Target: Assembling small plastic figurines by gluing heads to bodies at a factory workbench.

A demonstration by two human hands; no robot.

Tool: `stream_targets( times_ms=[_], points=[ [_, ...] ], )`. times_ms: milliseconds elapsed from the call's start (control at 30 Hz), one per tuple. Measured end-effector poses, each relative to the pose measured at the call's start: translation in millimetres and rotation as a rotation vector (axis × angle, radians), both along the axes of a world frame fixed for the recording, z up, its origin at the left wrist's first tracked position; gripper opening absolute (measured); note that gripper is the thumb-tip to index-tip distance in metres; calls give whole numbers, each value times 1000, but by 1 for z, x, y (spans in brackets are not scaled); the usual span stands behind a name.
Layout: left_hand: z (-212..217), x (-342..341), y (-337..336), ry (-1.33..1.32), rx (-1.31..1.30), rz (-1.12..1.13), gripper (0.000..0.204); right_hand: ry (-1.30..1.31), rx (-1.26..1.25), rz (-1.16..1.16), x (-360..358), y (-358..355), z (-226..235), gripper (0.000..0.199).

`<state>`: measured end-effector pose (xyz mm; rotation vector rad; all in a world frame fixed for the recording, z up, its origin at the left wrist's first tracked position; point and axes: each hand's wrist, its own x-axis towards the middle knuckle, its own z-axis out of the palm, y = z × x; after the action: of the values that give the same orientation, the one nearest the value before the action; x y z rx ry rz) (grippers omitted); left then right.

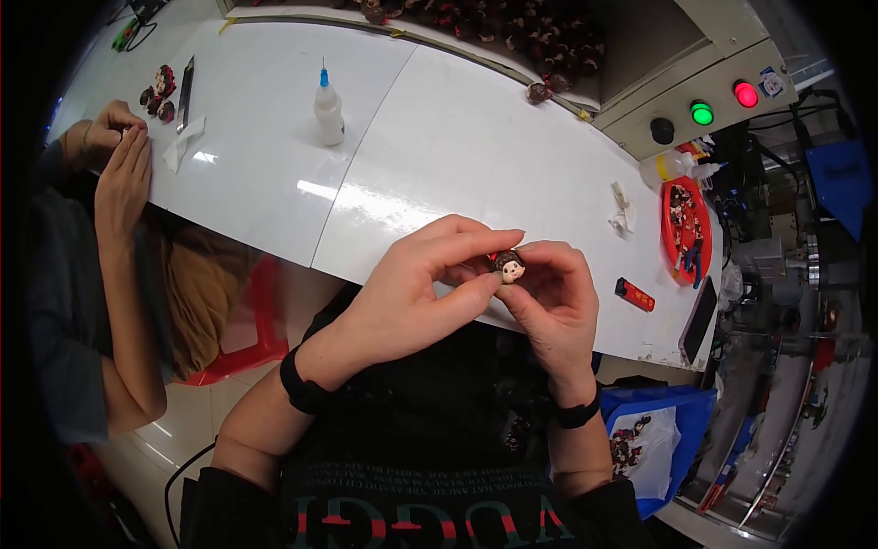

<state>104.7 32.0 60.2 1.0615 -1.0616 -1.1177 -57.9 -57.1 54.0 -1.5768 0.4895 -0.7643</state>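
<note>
Head view, looking straight down from my remote seat, I start nearest: my two forearms come up from the lower edge with dark bands at the wrists, and both hands meet over the near edge of the white counter [476, 156]. My left hand [416, 288] is curled, thumb and forefinger closed onto a small doll head [508, 266] with brown hair and a pale face; my right hand [556, 297] cups and pinches the same piece from the other side. The head sits between the fingertips of both, lifted just above the counter edge.

As for progress, I judge the piece to be in mid-handling: it is in hand, not set down, and I cannot tell what has been done to it. Many similar pieces wait elsewhere, so plenty looks left.

Just right of my hands lie a red lighter [635, 295] and a dark phone [700, 319] at the counter's edge. Below right, a blue bag [672, 412] holds more small figures. Farther off sits a red tray [672, 247] of parts, a glue bottle [328, 108] with a blue tip, and at the far edge a bin of brown heads [512, 27]. At left, another person's hands [114, 151] work near a few pieces.
</note>
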Motion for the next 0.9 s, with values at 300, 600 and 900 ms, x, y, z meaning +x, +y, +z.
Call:
stream_targets(
  times_ms=[300, 600, 900],
  points=[
    [4, -3, 0, -32, 42, 22, 43, 33, -204, -108, 0, 3, -4, 34],
    [4, -3, -1, -53, 58, 17, 43, 78, -366, -185, 2, 4, -5, 33],
    [4, -4, -3, 4, 58, 35, 39, 72, -265, -195, 4, 5, -4, 34]
  ],
)
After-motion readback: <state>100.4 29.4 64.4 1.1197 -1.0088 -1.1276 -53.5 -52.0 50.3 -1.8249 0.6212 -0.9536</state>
